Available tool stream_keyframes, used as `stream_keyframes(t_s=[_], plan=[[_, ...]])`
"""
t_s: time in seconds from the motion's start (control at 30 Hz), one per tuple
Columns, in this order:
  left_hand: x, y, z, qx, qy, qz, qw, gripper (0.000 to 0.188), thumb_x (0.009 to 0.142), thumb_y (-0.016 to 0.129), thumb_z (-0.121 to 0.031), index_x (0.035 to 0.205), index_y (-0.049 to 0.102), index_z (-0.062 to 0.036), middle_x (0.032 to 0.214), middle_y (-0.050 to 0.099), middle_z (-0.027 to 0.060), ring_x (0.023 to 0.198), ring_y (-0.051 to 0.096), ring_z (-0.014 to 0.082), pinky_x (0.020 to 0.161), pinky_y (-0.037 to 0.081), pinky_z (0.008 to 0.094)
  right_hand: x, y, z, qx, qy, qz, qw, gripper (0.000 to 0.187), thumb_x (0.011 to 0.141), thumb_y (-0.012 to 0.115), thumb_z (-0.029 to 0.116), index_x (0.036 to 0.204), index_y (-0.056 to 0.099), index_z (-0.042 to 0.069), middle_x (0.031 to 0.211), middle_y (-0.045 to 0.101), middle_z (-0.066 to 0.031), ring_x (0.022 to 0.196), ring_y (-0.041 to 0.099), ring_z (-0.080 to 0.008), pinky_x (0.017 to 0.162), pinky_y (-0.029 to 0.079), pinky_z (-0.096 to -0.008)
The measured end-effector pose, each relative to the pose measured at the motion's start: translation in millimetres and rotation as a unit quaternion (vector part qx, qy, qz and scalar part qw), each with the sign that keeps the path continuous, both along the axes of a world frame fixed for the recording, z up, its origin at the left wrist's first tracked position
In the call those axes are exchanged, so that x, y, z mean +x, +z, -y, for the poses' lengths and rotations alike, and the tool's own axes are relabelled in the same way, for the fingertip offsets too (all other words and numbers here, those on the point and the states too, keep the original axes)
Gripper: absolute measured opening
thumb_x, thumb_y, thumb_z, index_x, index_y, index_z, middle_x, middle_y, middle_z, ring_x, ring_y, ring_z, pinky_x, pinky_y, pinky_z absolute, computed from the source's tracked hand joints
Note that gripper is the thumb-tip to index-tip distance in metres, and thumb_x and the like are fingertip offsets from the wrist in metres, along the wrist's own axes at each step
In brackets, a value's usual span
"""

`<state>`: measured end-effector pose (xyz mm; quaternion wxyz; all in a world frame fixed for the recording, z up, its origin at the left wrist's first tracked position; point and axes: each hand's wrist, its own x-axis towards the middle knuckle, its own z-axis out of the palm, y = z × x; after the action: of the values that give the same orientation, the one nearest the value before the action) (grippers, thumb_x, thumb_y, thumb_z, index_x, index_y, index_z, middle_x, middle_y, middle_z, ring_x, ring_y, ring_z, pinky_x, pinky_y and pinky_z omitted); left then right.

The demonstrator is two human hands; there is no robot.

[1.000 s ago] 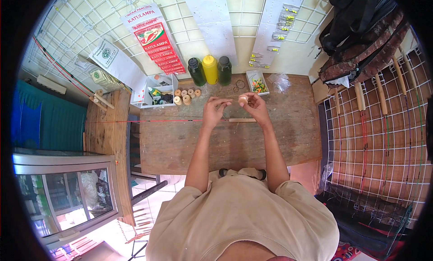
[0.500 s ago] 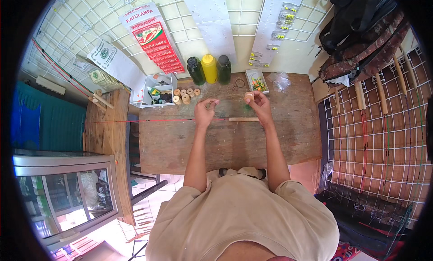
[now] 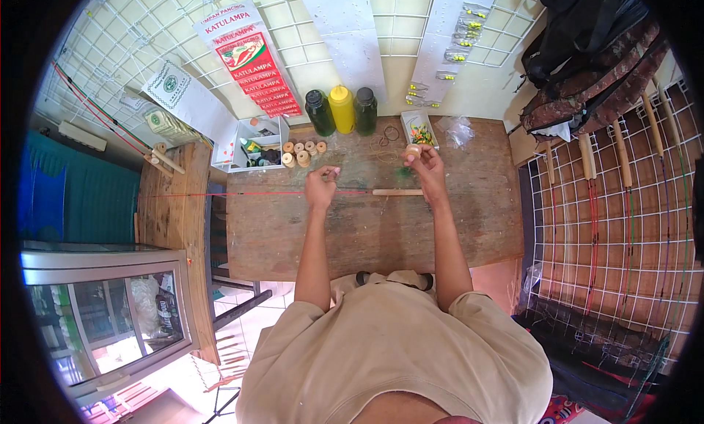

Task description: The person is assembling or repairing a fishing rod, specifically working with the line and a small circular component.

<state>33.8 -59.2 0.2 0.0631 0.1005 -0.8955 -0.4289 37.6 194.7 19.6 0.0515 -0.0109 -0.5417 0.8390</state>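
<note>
A small wooden spool [image 3: 412,152] is pinched between the thumb and fingers of my right hand [image 3: 431,175], raised over the right half of the table. Further left, my left hand [image 3: 320,189] has its thumb and fingers pressed together; whatever fine thing may be in them is too small to make out. Across the table, below my hands, lies a thin red fishing rod [image 3: 275,194] with a pale wooden handle [image 3: 396,193]. The rod's shaft runs beneath my left hand, and the handle's right end comes close to my right wrist.
Several wooden spools [image 3: 299,147] stand beside a white divided box [image 3: 282,134] at the back left of the table [image 3: 352,241]. Three bottles [image 3: 341,110] line the wall. A white tray [image 3: 433,123] of colourful small pieces and a clear plastic bag [image 3: 459,131] sit at the back right.
My left hand has moved left and slightly nearer to me, still pinched. My right hand and the spool have shifted a little to the right. The rod lies almost as before.
</note>
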Motion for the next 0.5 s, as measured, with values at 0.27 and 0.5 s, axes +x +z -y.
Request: stream_keyframes(t_s=[0.27,0.5], plan=[[10.9,20.0,0.5,-0.215,-0.171,0.09,0.957,0.078,0.069,0.074,-0.012,0.137,0.041,-0.0301,0.144,0.037,0.0103,0.127,0.035,0.0327,0.104,0.035,0.0417,-1.5,0.5,2.2,0.069,0.015,0.005,0.997,0.028,0.082,0.068,0.003,0.106,0.055,0.001,0.104,0.06,-0.0064,0.098,0.059,-0.0138,0.085,0.048,-0.0266],[-4.6,56.4,-38.2,-0.017,-0.268,-0.111,0.957,0.077,0.073,0.072,-0.014,0.14,0.036,-0.0267,0.141,0.04,0.0104,0.126,0.035,0.0335,0.106,0.03,0.0432,-3.4,-7.4,6.8,0.121,0.025,-0.08,0.989,0.028,0.078,0.069,0.001,0.104,0.058,0.002,0.103,0.061,-0.0033,0.088,0.058,-0.01,0.078,0.046,-0.0238]])
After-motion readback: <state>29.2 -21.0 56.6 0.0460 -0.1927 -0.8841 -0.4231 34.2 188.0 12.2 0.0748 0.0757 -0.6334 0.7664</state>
